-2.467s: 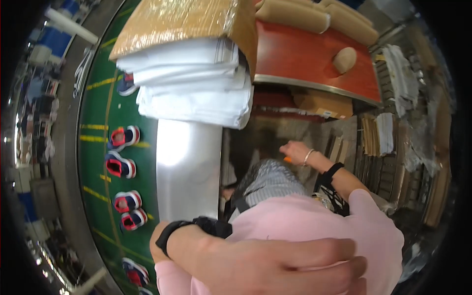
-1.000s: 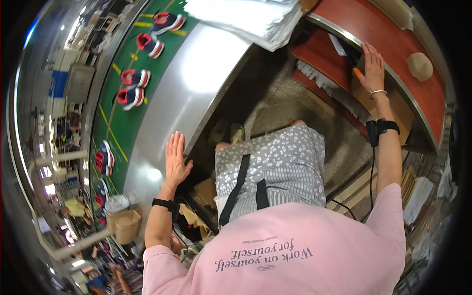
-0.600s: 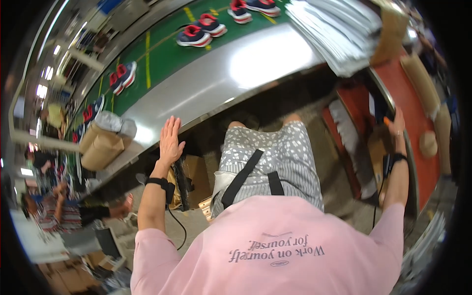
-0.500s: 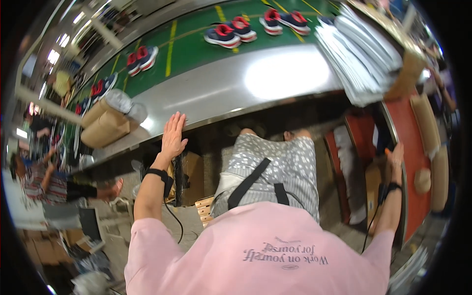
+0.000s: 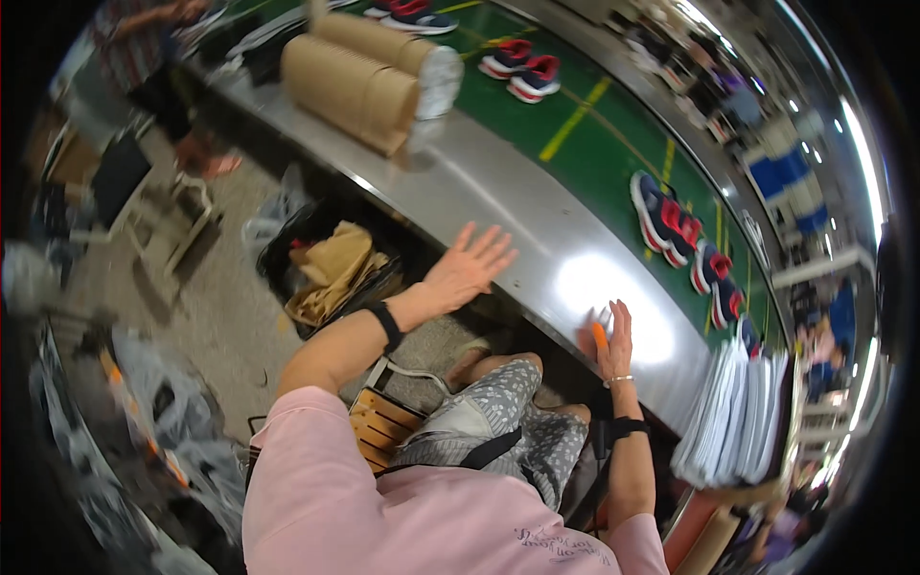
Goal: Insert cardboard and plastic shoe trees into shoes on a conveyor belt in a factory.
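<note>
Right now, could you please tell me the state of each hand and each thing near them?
left hand: open, fingers spread, flat on the steel table edge.
right hand: resting on the table edge, a small orange thing at its fingers.
shoes: lying in pairs on the green belt.
white sheets: stacked.
cardboard stack: lying on its side.

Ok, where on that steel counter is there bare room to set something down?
The steel counter is bare between the left hand and the stack of brown cardboard boxes, and again between the two hands. The right hand rests flat by an orange marker. Past it, the pile of white sheets crowds the end.
</note>
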The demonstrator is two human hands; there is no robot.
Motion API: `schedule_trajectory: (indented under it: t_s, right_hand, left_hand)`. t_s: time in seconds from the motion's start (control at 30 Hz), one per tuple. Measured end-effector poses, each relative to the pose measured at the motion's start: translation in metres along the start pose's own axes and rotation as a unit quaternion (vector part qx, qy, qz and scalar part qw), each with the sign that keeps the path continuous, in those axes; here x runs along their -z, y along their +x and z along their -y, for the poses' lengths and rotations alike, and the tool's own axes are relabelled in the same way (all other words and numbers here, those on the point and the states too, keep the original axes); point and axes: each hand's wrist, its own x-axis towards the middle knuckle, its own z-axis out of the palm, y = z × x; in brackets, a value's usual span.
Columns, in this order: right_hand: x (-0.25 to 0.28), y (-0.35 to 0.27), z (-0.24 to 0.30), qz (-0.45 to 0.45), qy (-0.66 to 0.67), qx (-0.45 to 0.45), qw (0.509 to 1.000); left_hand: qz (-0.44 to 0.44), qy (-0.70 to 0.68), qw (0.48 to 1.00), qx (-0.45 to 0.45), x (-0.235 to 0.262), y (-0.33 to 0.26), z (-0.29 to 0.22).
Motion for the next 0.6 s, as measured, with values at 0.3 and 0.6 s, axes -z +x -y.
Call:
schedule_trajectory:
  t_s: [0.3, 0.6]
  right_hand:
    - [0.001, 0.011, 0.011, 0.022, -0.118, 0.035, 0.992]
    - [0.005, 0.010, 0.012, 0.027, -0.151, 0.078, 0.985]
  left_hand:
    - [-0.092, -0.026, 0.994, 0.053, -0.010, -0.004, 0.002]
    - [-0.157, -0.196, 0.922, 0.295, 0.038, -0.105, -0.038]
